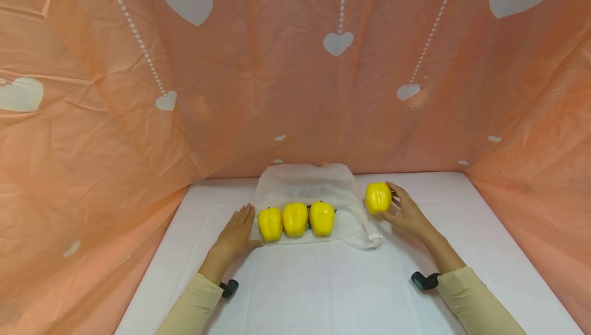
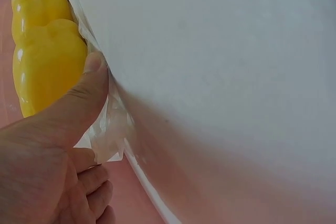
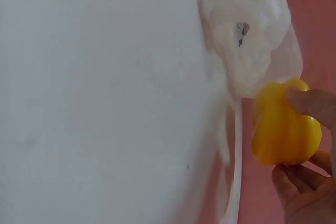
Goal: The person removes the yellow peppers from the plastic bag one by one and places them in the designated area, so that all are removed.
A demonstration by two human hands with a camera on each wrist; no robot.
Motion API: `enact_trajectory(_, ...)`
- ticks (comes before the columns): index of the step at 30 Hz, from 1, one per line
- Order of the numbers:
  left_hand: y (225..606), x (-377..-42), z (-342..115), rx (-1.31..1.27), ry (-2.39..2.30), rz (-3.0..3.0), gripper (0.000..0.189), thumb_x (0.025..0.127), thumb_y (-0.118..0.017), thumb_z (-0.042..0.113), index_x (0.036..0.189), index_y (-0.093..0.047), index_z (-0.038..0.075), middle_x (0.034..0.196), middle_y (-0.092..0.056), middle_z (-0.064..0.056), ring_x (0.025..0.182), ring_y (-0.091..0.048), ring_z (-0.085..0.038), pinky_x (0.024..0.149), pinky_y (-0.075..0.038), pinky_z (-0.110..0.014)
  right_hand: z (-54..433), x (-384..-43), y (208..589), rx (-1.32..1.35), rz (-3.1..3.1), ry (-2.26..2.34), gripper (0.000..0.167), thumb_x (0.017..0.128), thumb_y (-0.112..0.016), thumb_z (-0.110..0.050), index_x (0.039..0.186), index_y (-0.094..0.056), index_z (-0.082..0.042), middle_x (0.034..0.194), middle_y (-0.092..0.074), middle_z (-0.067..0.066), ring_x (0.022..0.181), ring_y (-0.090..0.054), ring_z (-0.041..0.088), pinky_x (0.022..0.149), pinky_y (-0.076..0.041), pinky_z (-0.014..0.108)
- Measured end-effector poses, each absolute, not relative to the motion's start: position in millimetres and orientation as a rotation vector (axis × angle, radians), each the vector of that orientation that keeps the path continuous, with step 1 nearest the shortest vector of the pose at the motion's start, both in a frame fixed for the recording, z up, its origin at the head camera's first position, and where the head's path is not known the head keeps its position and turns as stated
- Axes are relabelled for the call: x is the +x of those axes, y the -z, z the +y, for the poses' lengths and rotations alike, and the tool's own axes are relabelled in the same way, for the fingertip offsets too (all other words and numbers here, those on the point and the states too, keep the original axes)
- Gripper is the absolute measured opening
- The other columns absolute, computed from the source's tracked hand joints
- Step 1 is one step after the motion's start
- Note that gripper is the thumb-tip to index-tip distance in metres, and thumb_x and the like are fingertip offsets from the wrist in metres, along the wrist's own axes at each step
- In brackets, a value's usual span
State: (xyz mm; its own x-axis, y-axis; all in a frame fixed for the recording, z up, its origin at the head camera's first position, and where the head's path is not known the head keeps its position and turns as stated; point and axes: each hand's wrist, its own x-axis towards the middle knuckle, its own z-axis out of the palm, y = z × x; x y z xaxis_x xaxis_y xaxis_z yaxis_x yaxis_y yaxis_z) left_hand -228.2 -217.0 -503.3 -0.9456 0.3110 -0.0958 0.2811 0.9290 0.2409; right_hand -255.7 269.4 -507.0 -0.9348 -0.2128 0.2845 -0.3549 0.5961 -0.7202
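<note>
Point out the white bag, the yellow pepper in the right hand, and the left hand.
White bag (image 1: 302,183): head view, upper sheet.
Held pepper (image 3: 286,132): right wrist view, mid-side.
Left hand (image 1: 236,233): head view, back of hand.

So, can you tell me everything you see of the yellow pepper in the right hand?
The glossy yellow bell pepper is blocky and lobed, its smooth, shiny surface looking waxy and unbroken; no stem shows. The person's bare right hand holds it between thumb and fingers. It is just right of the thin, whitish, plastic-looking bag; whether it touches the bag or the white table, I can't tell.
</note>
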Motion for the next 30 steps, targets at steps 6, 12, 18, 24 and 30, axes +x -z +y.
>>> enact_trajectory(6, 501, -227, -215, 0.466, -0.358, 2.960, 0.103, 0.094, -0.084, 0.033, 0.162, -0.024, -0.016, 0.173, -0.021, -0.033, 0.163, -0.019, -0.046, 0.135, -0.011, -0.055, 271, -260, 510, 0.449, -2.673, -1.268, 0.092, 0.087, -0.085, 0.002, 0.158, -0.029, 0.017, 0.153, -0.040, 0.041, 0.140, -0.044, 0.058, 0.118, -0.038, 0.065)
enact_trajectory(12, 500, -227, -214, 0.465, -0.372, 2.954, 0.103, 0.094, -0.084, 0.033, 0.163, -0.024, -0.016, 0.173, -0.021, -0.033, 0.162, -0.019, -0.046, 0.135, -0.011, -0.055, 273, -265, 514, 0.439, -2.694, -1.263, 0.092, 0.088, -0.086, -0.001, 0.159, -0.029, 0.016, 0.153, -0.039, 0.040, 0.140, -0.044, 0.057, 0.118, -0.038, 0.065)
enact_trajectory(18, 501, -226, -215, 0.499, -0.370, 2.967, 0.101, 0.094, -0.084, 0.030, 0.161, -0.026, -0.018, 0.171, -0.023, -0.035, 0.161, -0.022, -0.047, 0.134, -0.015, -0.056, 276, -271, 515, 0.382, -2.755, -1.276, 0.094, 0.092, -0.085, -0.008, 0.163, -0.026, 0.011, 0.157, -0.039, 0.038, 0.146, -0.040, 0.055, 0.124, -0.033, 0.065)
enact_trajectory(24, 500, -226, -215, 0.501, -0.373, 2.962, 0.101, 0.094, -0.084, 0.031, 0.161, -0.026, -0.018, 0.171, -0.024, -0.035, 0.161, -0.022, -0.047, 0.134, -0.015, -0.056, 276, -275, 516, 0.358, -2.792, -1.301, 0.095, 0.094, -0.083, -0.010, 0.164, -0.023, 0.009, 0.160, -0.036, 0.037, 0.148, -0.038, 0.055, 0.125, -0.033, 0.065)
enact_trajectory(30, 501, -227, -215, 0.488, -0.382, 2.956, 0.100, 0.095, -0.084, 0.030, 0.161, -0.026, -0.017, 0.171, -0.023, -0.034, 0.161, -0.021, -0.047, 0.135, -0.014, -0.056, 276, -278, 517, 0.357, -2.797, -1.295, 0.096, 0.093, -0.084, -0.011, 0.165, -0.023, 0.008, 0.160, -0.036, 0.037, 0.148, -0.038, 0.055, 0.124, -0.033, 0.064)
